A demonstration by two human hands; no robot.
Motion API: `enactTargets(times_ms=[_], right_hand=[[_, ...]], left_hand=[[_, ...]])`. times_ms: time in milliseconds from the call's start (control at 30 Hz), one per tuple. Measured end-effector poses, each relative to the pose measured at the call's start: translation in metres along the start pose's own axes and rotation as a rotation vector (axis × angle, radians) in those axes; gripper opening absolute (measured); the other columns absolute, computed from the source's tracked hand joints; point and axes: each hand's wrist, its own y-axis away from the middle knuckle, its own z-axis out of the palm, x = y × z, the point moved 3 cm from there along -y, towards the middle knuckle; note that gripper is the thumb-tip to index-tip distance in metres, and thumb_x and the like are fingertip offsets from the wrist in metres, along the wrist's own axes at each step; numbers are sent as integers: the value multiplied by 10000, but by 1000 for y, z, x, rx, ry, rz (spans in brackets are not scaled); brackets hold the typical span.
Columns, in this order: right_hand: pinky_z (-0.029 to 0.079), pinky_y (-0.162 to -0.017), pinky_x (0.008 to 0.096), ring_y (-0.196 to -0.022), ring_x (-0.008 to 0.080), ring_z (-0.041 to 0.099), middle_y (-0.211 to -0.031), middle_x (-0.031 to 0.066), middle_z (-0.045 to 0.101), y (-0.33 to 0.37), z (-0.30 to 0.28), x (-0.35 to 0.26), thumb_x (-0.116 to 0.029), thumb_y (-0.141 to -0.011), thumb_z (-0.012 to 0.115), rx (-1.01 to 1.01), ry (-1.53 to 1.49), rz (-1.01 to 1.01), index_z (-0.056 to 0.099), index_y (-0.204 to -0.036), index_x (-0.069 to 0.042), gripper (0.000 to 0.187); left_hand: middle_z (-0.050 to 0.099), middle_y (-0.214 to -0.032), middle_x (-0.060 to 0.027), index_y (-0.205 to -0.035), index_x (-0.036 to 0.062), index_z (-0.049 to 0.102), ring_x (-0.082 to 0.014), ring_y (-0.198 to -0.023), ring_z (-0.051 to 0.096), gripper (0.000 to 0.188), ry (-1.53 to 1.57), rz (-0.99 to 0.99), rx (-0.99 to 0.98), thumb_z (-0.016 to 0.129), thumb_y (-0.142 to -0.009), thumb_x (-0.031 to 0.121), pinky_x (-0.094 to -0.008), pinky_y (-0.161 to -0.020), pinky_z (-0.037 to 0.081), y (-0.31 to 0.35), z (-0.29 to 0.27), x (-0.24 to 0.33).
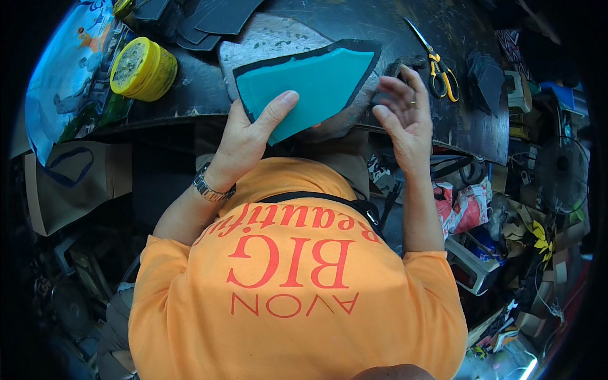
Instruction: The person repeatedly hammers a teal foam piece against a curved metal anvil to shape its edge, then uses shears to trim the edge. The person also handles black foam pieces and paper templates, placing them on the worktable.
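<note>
- At the near edge of the desk (373, 22), head view: the teal panel with a black border (310, 85) is held over a grey slab (272, 41); contact with it cannot be determined.
- Left hand (253, 130): grasping the panel's lower left, thumb on top, other fingers mostly hidden.
- Right hand (405, 120): released, fingers loosely curled and blurred, beside the panel's right edge.
- Step in hand, as judged: handling the panel's edges.
- Next move, as judged, calls for a steady left grasp while the right fingers meet the border.
</note>
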Motion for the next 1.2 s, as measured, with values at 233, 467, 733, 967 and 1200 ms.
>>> enactTargets(times_ms=[233,467,733,967,1200], right_hand=[[501,-668,216,-752,96,605,-849,28,589,-13,36,-5,50,-926,649,-91,-301,160,283,-1566,-48,744],[458,-640,220,-698,73,536,-820,18,571,-19,42,-5,65,-902,636,-147,-80,152,289,-1583,-85,779],[516,-816,289,-906,190,619,-1048,77,678,-9,37,-14,59,-841,715,0,773,-339,442,-1520,-93,747],[525,-809,330,-971,214,642,-1146,100,700,-3,30,2,28,-829,738,-100,521,-156,455,-1509,-99,748],[496,-784,254,-861,96,637,-971,64,729,-21,26,10,-1,-896,694,41,113,96,458,-1461,-19,612]], left_hand=[[719,-1106,-97,-1275,-10,640,-159,-984,687,411,-354,27,-26,745,-958,229,-296,-886,561,8,-19,-3],[694,-1185,-125,-1417,41,579,-151,-1015,680,516,-596,72,-207,729,-943,175,-290,-869,564,-48,-42,17],[762,-938,-122,-1062,-3,749,-168,-846,730,238,-903,152,-259,779,-864,125,-296,-793,569,-96,0,-8],[738,-923,-109,-1061,77,774,-245,-814,716,242,-1055,350,-225,792,-832,155,-342,-743,561,-83,3,-10],[680,-883,-71,-1079,119,786,-265,-785,676,220,-1043,565,-206,744,-863,113,-354,-728,550,-69,5,-17]])
